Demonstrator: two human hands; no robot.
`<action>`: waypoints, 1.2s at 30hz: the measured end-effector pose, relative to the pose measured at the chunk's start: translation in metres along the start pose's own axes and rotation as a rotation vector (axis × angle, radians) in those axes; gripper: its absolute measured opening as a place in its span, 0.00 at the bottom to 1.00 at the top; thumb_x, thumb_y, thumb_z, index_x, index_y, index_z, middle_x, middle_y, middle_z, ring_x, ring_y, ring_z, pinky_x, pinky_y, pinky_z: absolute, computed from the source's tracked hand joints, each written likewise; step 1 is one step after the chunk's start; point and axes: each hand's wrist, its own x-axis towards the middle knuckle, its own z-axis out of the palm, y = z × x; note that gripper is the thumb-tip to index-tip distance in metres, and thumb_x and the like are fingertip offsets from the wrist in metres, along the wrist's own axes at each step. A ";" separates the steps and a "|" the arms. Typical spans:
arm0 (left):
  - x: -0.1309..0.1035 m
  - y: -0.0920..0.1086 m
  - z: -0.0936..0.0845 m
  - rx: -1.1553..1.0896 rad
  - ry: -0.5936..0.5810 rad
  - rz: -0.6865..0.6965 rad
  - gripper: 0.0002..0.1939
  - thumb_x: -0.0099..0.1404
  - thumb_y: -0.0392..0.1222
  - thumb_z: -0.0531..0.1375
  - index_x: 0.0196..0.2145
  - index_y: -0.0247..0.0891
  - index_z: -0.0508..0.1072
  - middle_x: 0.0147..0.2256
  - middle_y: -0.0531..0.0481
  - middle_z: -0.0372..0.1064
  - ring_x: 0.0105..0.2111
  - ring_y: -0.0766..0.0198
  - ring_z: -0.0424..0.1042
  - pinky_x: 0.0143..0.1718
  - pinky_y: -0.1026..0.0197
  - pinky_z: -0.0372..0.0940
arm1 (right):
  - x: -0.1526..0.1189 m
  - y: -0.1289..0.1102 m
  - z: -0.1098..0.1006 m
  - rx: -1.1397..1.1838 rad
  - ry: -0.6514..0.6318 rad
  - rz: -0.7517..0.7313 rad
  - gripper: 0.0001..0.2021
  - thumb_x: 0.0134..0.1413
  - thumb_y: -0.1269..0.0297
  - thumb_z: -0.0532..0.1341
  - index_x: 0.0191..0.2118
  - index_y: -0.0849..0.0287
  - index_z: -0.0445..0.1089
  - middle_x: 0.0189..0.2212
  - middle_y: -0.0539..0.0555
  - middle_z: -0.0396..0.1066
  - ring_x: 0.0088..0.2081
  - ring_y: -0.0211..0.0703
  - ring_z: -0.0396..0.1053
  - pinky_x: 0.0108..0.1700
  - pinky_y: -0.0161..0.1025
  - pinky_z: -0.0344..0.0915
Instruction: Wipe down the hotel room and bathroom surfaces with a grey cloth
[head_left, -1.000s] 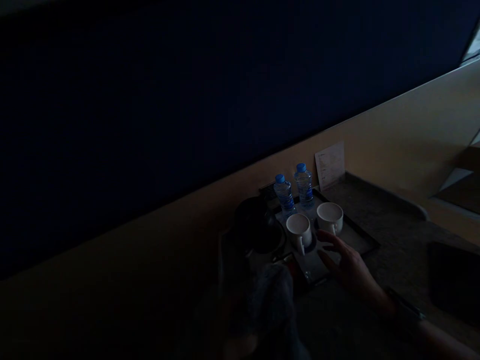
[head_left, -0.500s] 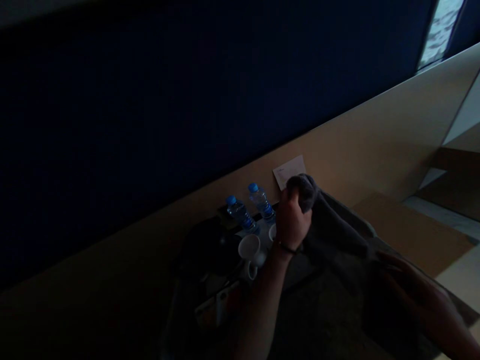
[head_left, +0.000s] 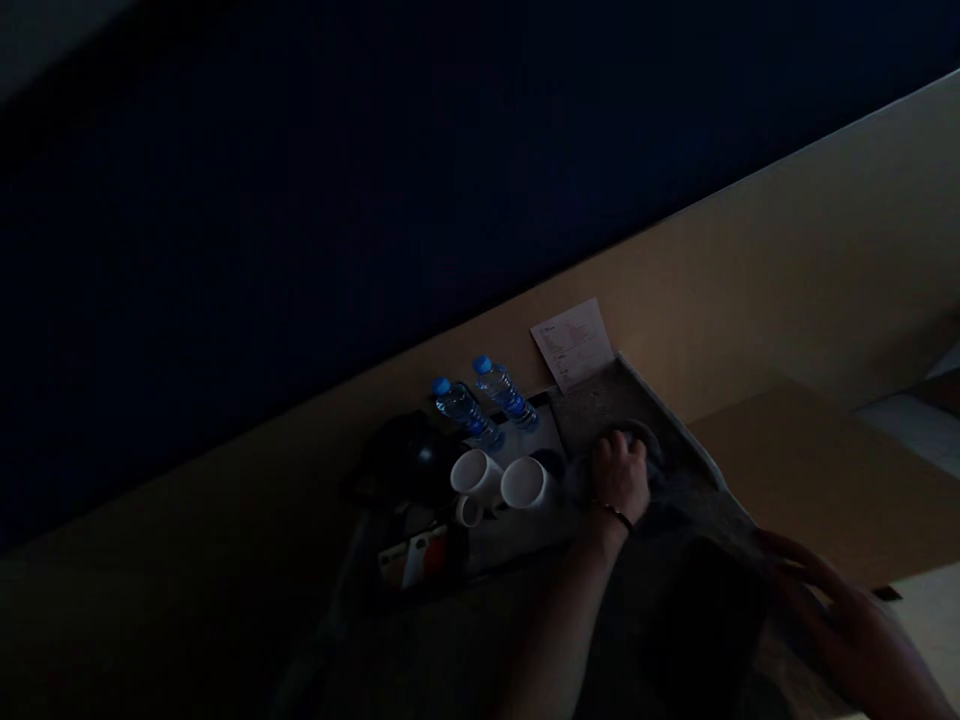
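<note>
Grey cloth [head_left: 651, 446] lies bunched on the counter [head_left: 585, 402], gripped by the left hand [head_left: 621, 472], while the right hand [head_left: 851, 622] has fingers parted.

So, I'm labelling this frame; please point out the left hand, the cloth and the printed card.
Left hand [head_left: 621, 474]: head view, back of the hand.
Cloth [head_left: 650, 445]: head view, edge beside the fingers.
Printed card [head_left: 574, 345]: head view, middle of its face.
</note>
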 end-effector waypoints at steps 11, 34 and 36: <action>-0.046 -0.032 -0.051 -0.268 -0.047 0.181 0.43 0.55 0.52 0.65 0.63 0.42 0.53 0.63 0.41 0.51 0.59 0.47 0.55 0.60 0.47 0.56 | 0.001 -0.066 0.032 -0.010 -0.139 -0.478 0.13 0.71 0.61 0.47 0.53 0.56 0.62 0.47 0.54 0.69 0.48 0.42 0.68 0.45 0.38 0.71; -0.018 -0.155 -0.067 0.000 0.028 -0.141 0.30 0.55 0.61 0.62 0.43 0.31 0.71 0.46 0.38 0.68 0.41 0.52 0.73 0.41 0.57 0.68 | -0.109 -0.074 0.042 -0.189 0.148 0.040 0.17 0.66 0.49 0.50 0.53 0.51 0.63 0.48 0.56 0.67 0.40 0.49 0.72 0.19 0.31 0.70; -0.017 -0.155 -0.060 0.018 0.043 -0.145 0.31 0.56 0.63 0.60 0.43 0.29 0.71 0.45 0.36 0.68 0.41 0.52 0.74 0.41 0.57 0.68 | -0.111 -0.071 0.045 -0.162 0.164 0.101 0.16 0.65 0.49 0.51 0.52 0.49 0.64 0.49 0.56 0.66 0.40 0.50 0.71 0.19 0.33 0.71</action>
